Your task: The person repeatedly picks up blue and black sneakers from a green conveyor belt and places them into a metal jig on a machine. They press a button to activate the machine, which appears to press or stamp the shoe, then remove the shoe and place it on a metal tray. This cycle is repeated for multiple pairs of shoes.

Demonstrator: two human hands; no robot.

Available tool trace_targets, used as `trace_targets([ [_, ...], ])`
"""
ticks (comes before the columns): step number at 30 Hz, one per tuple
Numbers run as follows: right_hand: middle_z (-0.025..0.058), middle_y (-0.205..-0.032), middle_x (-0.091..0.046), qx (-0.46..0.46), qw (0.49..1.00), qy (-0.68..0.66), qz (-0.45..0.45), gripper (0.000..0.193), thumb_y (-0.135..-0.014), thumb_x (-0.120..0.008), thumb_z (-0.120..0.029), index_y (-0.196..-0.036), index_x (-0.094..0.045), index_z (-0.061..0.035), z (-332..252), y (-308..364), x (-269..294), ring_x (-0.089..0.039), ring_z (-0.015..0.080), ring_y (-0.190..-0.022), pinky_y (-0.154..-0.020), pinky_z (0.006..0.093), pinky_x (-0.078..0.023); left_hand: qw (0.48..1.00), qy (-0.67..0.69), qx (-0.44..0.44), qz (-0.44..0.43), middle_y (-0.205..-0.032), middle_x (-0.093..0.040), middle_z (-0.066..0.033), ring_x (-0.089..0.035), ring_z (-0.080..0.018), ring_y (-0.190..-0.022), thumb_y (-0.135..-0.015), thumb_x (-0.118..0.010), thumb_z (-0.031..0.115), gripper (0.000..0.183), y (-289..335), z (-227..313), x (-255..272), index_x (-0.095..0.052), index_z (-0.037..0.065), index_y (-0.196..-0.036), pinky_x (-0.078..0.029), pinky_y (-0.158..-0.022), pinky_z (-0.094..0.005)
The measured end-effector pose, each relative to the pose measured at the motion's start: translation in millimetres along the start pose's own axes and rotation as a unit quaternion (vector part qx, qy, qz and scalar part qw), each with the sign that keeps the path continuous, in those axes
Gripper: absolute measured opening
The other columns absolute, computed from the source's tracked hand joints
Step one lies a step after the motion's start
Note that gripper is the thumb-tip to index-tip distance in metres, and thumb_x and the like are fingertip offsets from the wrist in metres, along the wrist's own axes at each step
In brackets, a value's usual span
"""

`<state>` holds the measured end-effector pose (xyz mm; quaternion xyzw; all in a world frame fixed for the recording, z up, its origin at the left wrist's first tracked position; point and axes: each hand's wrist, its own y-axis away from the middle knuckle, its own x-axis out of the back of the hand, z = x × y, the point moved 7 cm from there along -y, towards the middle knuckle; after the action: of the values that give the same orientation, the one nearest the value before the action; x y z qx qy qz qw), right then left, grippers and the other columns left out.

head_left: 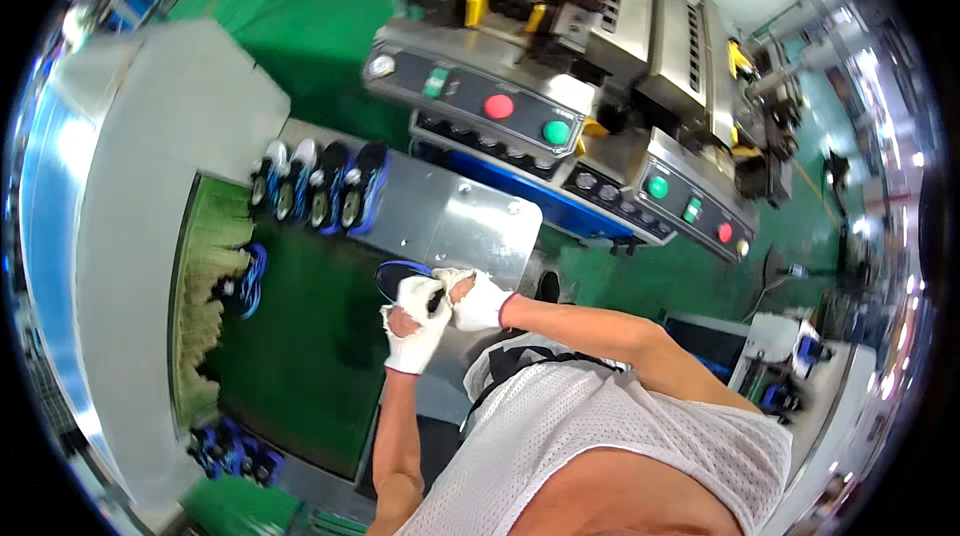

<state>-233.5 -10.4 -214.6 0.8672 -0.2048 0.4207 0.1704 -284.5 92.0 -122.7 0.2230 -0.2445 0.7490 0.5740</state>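
Both my hands wear white work gloves with cut-away parts, and they meet around a dark shoe with a blue edge point(398, 274). My left hand point(414, 324) is closed on the shoe from the near side. My right hand point(476, 300) grips it at the opening end, with the fingers bent inward. The gloves hide much of the shoe, so what the fingertips do there cannot be made out. Just beyond, a row of blue, black and white shoes point(325, 188) stands on a metal shelf point(440, 221).
On the left, one shoe point(245, 281) sits by the ragged brush-like edge of a green opening point(310, 336) in a grey machine housing point(165, 136). More shoes point(235, 451) lie below it. Ahead stands a metal machine with a button panel point(475, 91). Further shoes point(785, 396) are at right.
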Motion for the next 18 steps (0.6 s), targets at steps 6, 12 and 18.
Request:
trace_targets([
  [6,0.0168,-0.098,-0.071,-0.175,0.906,-0.385,0.03,0.068,-0.075,-0.08,-0.04,-0.125,-0.058,0.0008,52,78,137,-0.068,0.0267,-0.086,-0.079,0.0395,-0.054,0.983,-0.005,-0.181,-0.012,-0.119,-0.063,-0.0173,-0.065,-0.0305,-0.105,-0.079,-0.081,0.01,0.047,-78,125,-32,-0.063,0.001,-0.122,-0.055,-0.088,-0.0397],
  [12,-0.0022,-0.075,-0.053,-0.253,0.704,-0.658,0.087,0.038,-0.075,-0.088,-0.029,-0.094,-0.066,-0.0043,118,174,200,-0.047,0.0074,-0.062,-0.051,0.0262,-0.036,0.971,0.061,-0.175,0.154,-0.131,-0.053,-0.0137,-0.064,-0.0225,-0.108,-0.085,-0.069,-0.008,0.057,-151,201,-21,-0.052,0.001,-0.138,-0.056,-0.094,-0.0334],
  [18,-0.0003,-0.086,-0.067,-0.164,0.591,-0.755,0.234,0.05,-0.079,-0.078,-0.016,-0.123,-0.063,0.0008,153,210,274,-0.054,0.007,-0.061,-0.051,0.0235,-0.04,0.988,0.083,-0.072,0.113,-0.128,-0.057,-0.012,-0.065,-0.0208,-0.11,-0.093,-0.065,-0.002,0.042,-194,190,-65,-0.054,0.0,-0.134,-0.055,-0.093,-0.0323],
])
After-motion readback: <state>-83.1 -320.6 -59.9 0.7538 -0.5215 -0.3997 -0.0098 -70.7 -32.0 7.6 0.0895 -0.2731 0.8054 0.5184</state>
